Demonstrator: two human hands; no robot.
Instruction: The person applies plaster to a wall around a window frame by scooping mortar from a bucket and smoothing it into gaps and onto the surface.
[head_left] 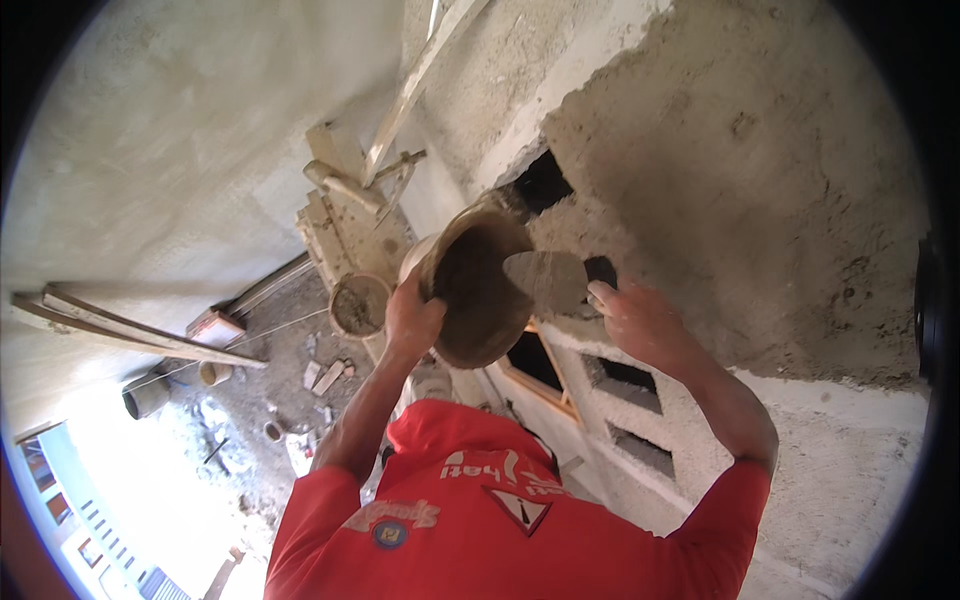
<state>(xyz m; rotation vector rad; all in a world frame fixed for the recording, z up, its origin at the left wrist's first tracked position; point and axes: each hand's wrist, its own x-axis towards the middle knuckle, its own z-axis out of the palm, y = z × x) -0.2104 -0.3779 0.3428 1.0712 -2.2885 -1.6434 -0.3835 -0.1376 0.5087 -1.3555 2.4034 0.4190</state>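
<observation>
My left hand (415, 315) grips the side of a tilted, mortar-stained bucket (470, 285) with dark grey mix inside. My right hand (630, 310) is closed on the handle of a trowel (548, 280), whose grey, mortar-covered blade lies over the bucket's right side. Just beyond it rises a rough plastered wall (760, 170), with a dark square opening (540, 182) above the bucket and a smaller dark gap behind my right hand.
Below are a plank platform (325, 230) with boards, a second bucket (360, 303), leaning planks (140, 333), a dark container (145, 398) and rubble. A timber-framed opening (530, 360) and several block openings (625, 383) sit below my right hand.
</observation>
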